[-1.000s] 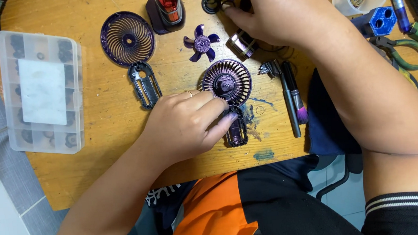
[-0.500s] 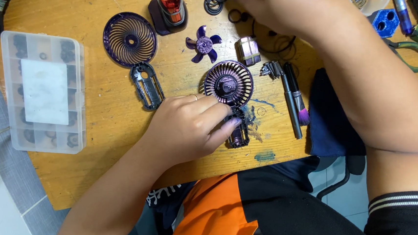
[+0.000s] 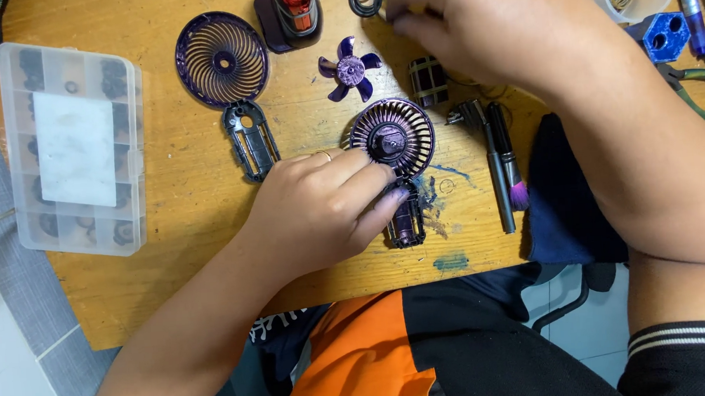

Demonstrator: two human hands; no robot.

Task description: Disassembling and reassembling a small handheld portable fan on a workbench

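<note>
Purple handheld fan body [image 3: 395,149], round ribbed grille upward, flat on wooden table, handle toward person

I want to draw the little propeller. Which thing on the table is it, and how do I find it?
Start at the wooden table and find the big round purple grille near its far edge. Just to the right of it lies the small purple fan blade, above the left hand. It is the only piece with petal-like blades spreading from a middle hub; the round parts nearby have thin spiral ribs.

Orange-black shirt, striped black sleeve cuff, ring on left finger.
</note>
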